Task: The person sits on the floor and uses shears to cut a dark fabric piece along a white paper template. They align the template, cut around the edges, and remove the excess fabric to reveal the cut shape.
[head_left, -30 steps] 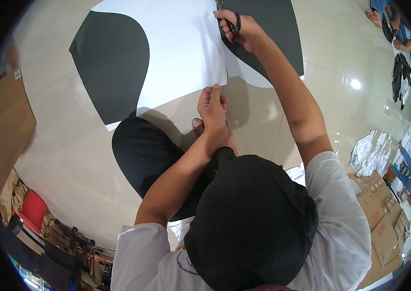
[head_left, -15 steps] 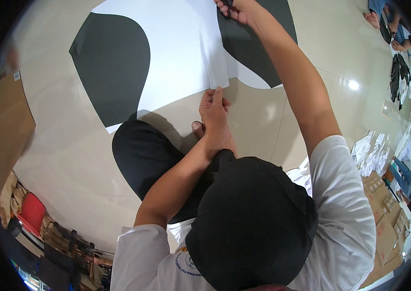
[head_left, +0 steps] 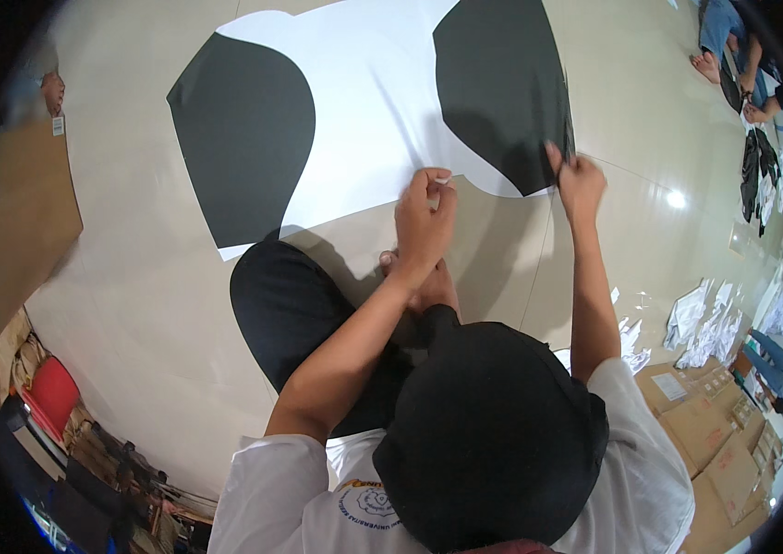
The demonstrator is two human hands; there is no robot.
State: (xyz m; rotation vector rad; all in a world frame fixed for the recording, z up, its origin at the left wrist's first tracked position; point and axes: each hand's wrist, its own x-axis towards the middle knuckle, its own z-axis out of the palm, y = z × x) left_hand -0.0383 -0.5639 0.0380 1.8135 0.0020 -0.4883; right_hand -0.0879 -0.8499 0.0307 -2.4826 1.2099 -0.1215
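Note:
A large white sheet (head_left: 354,120) with two dark grey rounded panels lies on the floor before me. The left dark panel (head_left: 243,138) and the right dark panel (head_left: 497,88) flank its white middle. At the near edge, my left hand (head_left: 425,222) is closed in a pinch on a small white piece of paper; whether this joins the sheet is unclear. Beside the sheet's near right corner is my right hand (head_left: 582,191), blurred, its fingers curled on a dark, slim tool (head_left: 569,120) whose kind the blur hides. One thumb sticks up.
My bent, black-clad leg (head_left: 285,295) and bare foot (head_left: 437,288) are close to the near edge. Brown cardboard (head_left: 26,194) stands at the left. White scraps (head_left: 705,319) and flattened boxes (head_left: 710,434) lie at right. Another person's foot (head_left: 707,66) shows far right.
My right hand has come back from the sheet's far part to its near right corner. The lifted white flap by my left hand has dropped, and the left hand has risen slightly rightward.

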